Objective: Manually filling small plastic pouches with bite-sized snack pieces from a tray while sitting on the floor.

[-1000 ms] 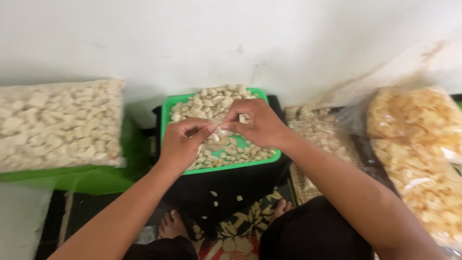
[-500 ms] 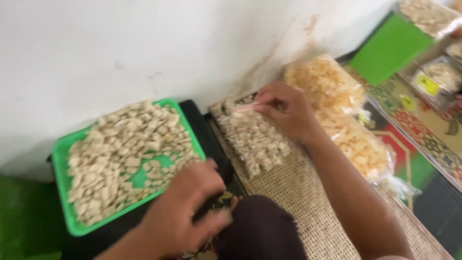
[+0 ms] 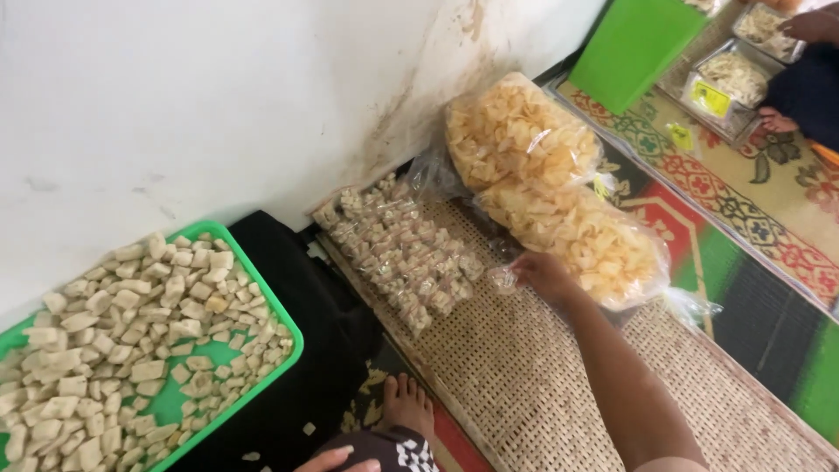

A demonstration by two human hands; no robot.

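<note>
Your right hand is pinched on a small clear packet at the near end of the row of wrapped snack packets; the row runs from that hand up-left toward the white wall; your left hand rests loosely curled at your knee, well apart; woven mat beneath; two bags of chips just beyond the right hand; green tray of pale pieces far left.

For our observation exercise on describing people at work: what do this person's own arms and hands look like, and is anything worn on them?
The right hand and its long forearm are bare: no sleeve, glove, watch or ring shows. Of the left hand only fingertips show at the bottom edge, also bare, with short plain nails.
</note>
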